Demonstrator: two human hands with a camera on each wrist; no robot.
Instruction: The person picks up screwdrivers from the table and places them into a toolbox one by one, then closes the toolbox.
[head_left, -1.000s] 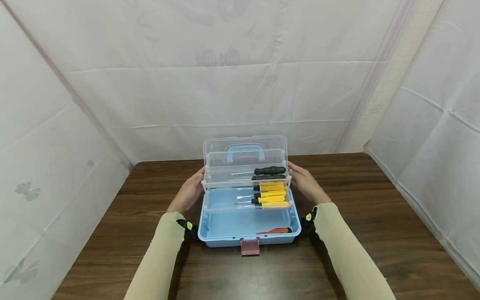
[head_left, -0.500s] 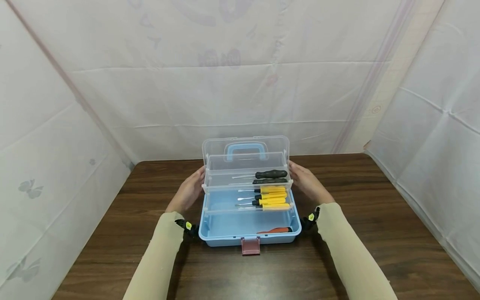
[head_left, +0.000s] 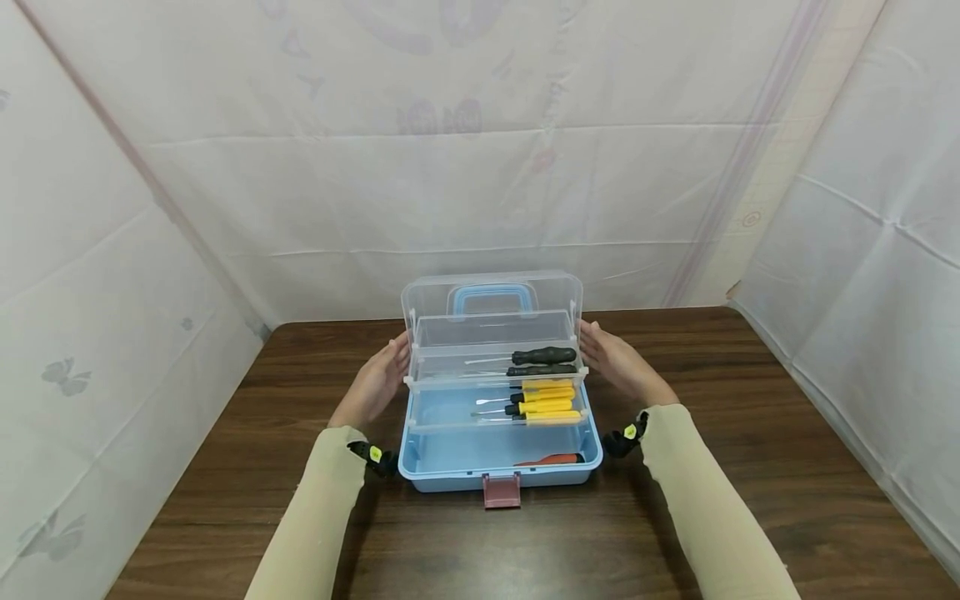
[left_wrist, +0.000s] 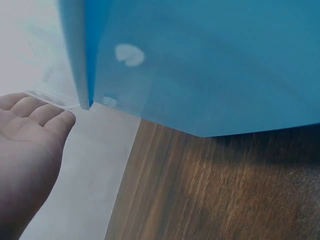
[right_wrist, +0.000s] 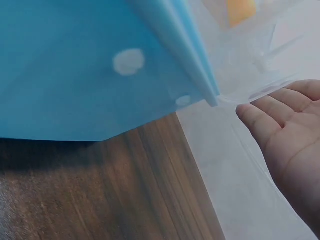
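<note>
The surface is dark wood, and the toolbox stands near the middle of it, closer to the far edge, with its long axis running left to right — parallel to the near edge. Its clear lid is raised at the back, and the clear trays are stepped out above the blue base. The left hand is at the left end of the trays and the right hand at the right end, so the toolbox lies directly between them, equally near to both. Both hands are flat with straight fingers, palms facing inward; they grip nothing, and the wrist views show the fingertips just at the tray corner. Screwdrivers lie lengthwise in the trays, handles to the right.
</note>
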